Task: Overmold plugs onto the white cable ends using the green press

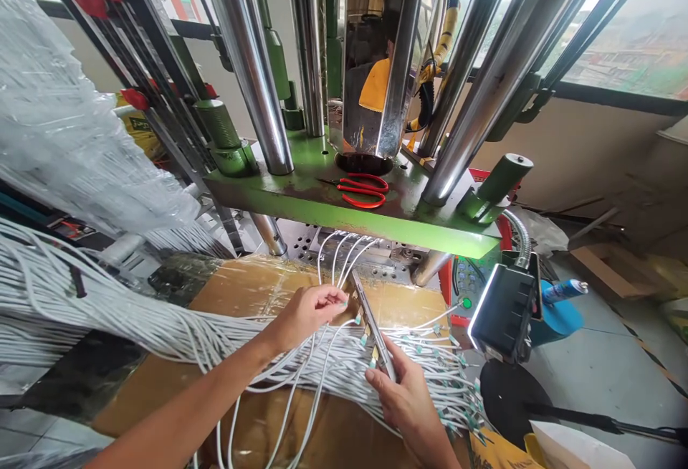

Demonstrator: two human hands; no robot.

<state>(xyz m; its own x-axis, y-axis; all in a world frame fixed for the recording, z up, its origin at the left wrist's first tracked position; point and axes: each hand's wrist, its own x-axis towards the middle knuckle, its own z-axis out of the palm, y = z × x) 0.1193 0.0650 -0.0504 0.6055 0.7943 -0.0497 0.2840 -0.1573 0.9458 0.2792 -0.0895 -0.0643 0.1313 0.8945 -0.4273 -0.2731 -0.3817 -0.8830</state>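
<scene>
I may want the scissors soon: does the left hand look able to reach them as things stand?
Probably yes: the scissors lie uncovered on the green plate, nothing visibly blocking the way, though the left hand seems to pinch a cable end.

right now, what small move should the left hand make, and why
Probably seat the cable end in the left hand against the metal bar: the hand is beside it, teal ends line that side, and the right hand holds the bar.
</scene>
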